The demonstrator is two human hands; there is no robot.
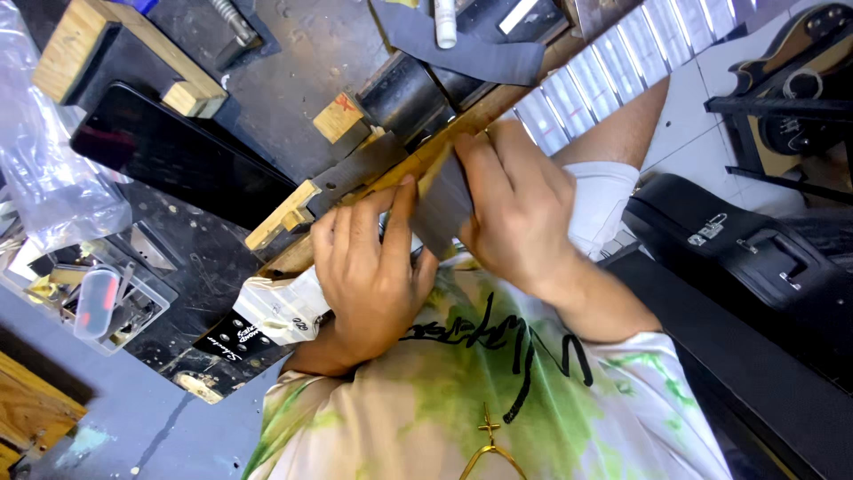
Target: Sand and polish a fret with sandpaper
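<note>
Sandpaper [442, 206], a dark grey sheet folded over the edge of a guitar neck [498, 107], sits at the middle of the view, pinched between both hands. Left of the sandpaper, the left hand [369, 267] lies with fingers close together and slightly curled, its thumb stretched up along the sheet's near edge and pressing it to the wood. Right of the sandpaper, the right hand [515, 200] is laid flat over the sheet, fingers together and pointing toward the neck, holding the paper down against it. Neither hand is spread; both are closed onto the sheet.

The neck runs diagonally up and to the right of the sandpaper, its taped frets [613, 58] cut off by the top edge. Left of the sandpaper a wooden block [293, 209] props the neck, and farther left a clear plastic box [98, 298] holds small parts too jumbled to identify. A black guitar case [746, 258] lies well to the right of the sandpaper.

How much of the sheet lies under the right palm is hidden, and the fingertips beneath the paper cannot be seen.
</note>
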